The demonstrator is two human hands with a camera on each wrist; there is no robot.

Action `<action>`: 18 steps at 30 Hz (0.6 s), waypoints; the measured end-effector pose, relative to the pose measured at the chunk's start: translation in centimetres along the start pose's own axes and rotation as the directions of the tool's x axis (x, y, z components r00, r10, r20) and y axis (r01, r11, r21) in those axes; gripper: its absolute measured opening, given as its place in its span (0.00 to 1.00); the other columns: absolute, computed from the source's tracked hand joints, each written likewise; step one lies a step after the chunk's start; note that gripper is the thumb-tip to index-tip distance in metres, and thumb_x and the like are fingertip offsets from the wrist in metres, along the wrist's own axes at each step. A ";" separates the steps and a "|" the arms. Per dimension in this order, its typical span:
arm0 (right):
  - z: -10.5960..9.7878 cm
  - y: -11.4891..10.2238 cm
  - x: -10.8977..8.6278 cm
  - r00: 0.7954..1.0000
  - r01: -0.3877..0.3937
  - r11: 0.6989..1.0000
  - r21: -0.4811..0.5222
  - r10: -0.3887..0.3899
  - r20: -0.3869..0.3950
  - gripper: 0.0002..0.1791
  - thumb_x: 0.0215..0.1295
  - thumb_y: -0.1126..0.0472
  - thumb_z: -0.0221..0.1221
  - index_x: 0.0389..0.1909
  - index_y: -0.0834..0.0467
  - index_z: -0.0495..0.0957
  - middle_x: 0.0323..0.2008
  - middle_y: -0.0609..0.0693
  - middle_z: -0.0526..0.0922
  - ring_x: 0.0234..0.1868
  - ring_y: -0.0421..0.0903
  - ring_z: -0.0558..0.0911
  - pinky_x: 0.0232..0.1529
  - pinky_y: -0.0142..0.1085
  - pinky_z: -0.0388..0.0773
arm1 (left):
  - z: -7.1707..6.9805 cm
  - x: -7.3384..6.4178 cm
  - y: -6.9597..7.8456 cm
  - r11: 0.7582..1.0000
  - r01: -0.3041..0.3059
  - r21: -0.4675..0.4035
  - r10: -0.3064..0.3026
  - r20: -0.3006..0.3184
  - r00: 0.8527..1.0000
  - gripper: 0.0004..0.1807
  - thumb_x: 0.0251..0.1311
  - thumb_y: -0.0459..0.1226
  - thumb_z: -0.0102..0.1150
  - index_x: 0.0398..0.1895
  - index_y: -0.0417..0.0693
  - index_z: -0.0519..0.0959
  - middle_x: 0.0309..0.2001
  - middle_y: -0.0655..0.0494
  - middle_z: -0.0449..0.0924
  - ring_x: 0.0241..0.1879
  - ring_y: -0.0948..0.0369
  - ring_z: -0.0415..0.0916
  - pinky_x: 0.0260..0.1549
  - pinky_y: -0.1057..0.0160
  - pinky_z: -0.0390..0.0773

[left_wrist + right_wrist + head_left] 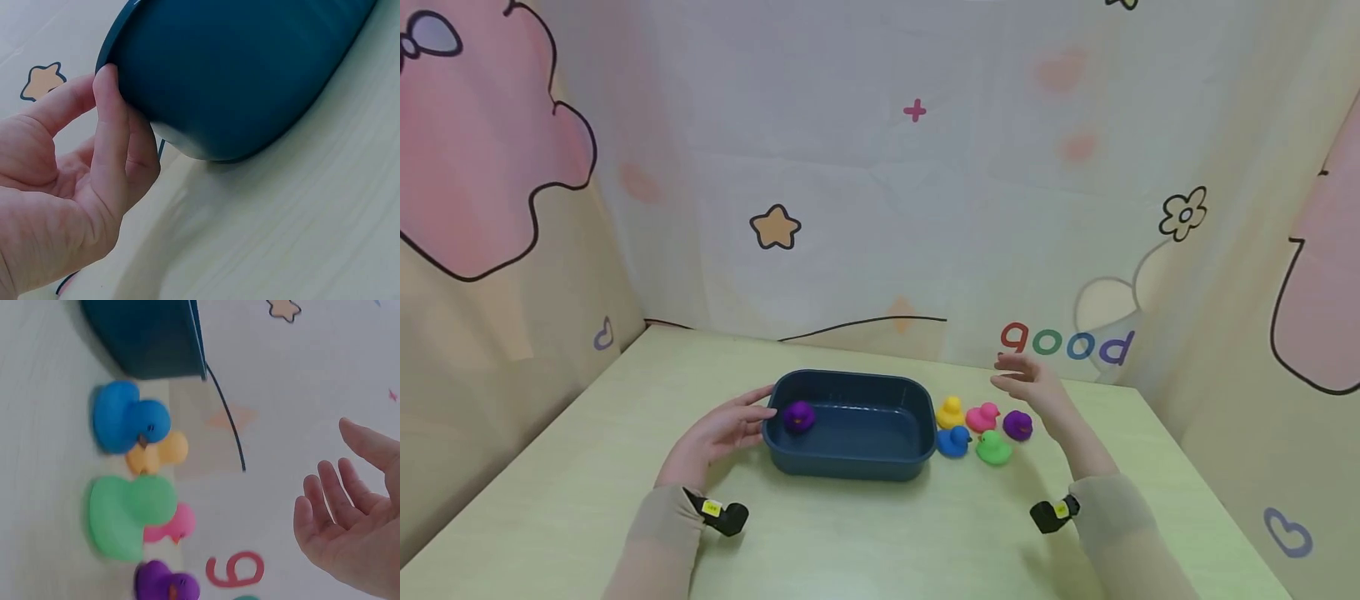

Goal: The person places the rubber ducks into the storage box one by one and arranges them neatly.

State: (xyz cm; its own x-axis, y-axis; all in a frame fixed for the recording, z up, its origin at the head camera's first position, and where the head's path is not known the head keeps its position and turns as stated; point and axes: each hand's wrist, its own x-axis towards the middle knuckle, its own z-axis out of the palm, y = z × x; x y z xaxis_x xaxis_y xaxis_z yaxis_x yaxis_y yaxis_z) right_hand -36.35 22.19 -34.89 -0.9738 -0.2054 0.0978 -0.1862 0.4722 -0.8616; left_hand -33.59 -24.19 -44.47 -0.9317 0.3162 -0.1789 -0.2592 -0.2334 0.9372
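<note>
Pinching the left end of the tub's rim, the person's left hand [722, 429] has a nearly closed thumb-and-finger grip on the dark blue tub [850, 467]. Just right of it on the tabletop [850, 542] sit a green duck [994, 450] and a blue duck [953, 442]; behind them are a loose purple duck [1018, 426], pink duck [981, 418] and yellow duck [951, 414]. Another purple duck [799, 417] lies inside the tub. The right hand [1028, 387] hangs above the group, loosely spread, holding nothing; the printed curtain [850, 167] is beyond. I'd worry about that huddle: fingers coming down carelessly could topple neighbours, and tugging the rim could swing the tub, gripped only at one end.
</note>
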 end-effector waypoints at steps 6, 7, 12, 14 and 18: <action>-1.6 2.8 -0.2 0.998 -0.063 0.998 0.003 0.064 -0.026 0.32 0.72 0.54 0.55 0.70 0.66 0.59 0.68 0.67 0.65 0.65 0.63 0.70 0.67 0.54 0.68 | 0.0 0.0 0.0 1.000 0.000 0.006 0.000 0.010 1.000 0.37 0.71 0.30 0.48 0.78 0.46 0.45 0.30 0.62 0.81 0.28 0.69 0.80 0.28 0.75 0.80; -1.7 3.3 -0.2 0.997 -0.076 0.997 0.005 0.076 -0.026 0.33 0.72 0.54 0.55 0.70 0.66 0.58 0.69 0.68 0.64 0.66 0.63 0.70 0.67 0.54 0.67 | 0.0 0.0 0.0 1.000 0.000 0.005 0.000 0.010 1.000 0.37 0.71 0.30 0.48 0.78 0.46 0.45 0.30 0.62 0.81 0.29 0.69 0.80 0.28 0.75 0.80; -1.9 5.4 -0.3 0.988 -0.153 0.988 0.031 0.153 -0.024 0.35 0.72 0.54 0.55 0.71 0.68 0.56 0.70 0.68 0.60 0.68 0.64 0.66 0.68 0.55 0.65 | 0.0 -0.1 0.0 1.000 0.002 0.006 -0.002 0.005 1.000 0.37 0.71 0.30 0.48 0.78 0.46 0.45 0.31 0.62 0.82 0.29 0.69 0.81 0.28 0.75 0.80; -1.8 6.0 -0.5 0.985 -0.169 0.984 0.049 0.171 -0.028 0.35 0.72 0.55 0.55 0.71 0.69 0.56 0.70 0.69 0.60 0.68 0.64 0.66 0.68 0.56 0.65 | 0.0 -0.1 0.0 1.000 0.002 0.004 -0.002 0.007 1.000 0.37 0.71 0.31 0.48 0.79 0.46 0.45 0.31 0.61 0.82 0.29 0.69 0.81 0.29 0.75 0.81; -1.8 7.1 -0.8 0.981 -0.187 0.979 0.085 0.190 -0.036 0.36 0.71 0.56 0.55 0.71 0.70 0.54 0.71 0.70 0.58 0.69 0.64 0.64 0.69 0.56 0.64 | 0.2 -0.1 0.1 1.000 0.007 -0.009 -0.007 0.013 1.000 0.37 0.71 0.30 0.48 0.79 0.46 0.44 0.32 0.60 0.83 0.28 0.68 0.82 0.29 0.74 0.81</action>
State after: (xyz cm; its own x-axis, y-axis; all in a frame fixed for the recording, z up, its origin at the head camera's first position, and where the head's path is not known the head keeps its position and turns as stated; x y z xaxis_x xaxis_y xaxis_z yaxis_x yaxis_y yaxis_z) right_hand -37.13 27.28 -40.20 -0.9955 -0.0805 -0.0498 0.0106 0.4277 -0.9038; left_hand -33.45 -24.07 -44.27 -0.9264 0.3297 -0.1817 -0.2683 -0.2394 0.9331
